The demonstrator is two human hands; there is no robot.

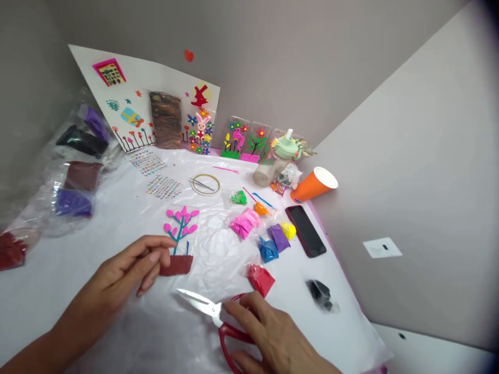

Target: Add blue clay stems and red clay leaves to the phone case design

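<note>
My right hand [273, 332] is closed round the red handles of a pair of scissors [200, 303], low over the white sheet. The metal blades lie together and point left. My left hand [134, 267] is at the left edge of a clear panel with a clay plant [182, 223] on it: pink buds, teal stems and a brown ridged pot [177, 265]. Its thumb and fingers are pressed together; whether they hold something small or touch the panel, I cannot tell. A short blue strip stands above the pot.
Wrapped clay packs, among them red [260, 280], pink [245, 223] and blue [268, 250], lie right of the panel. Beyond them are a phone [307, 231], an orange cup [315, 185] and a tumbler [275, 161]. Tweezers [202, 184] and gem sheets [163, 187] lie behind; bagged clay [74, 202] is left.
</note>
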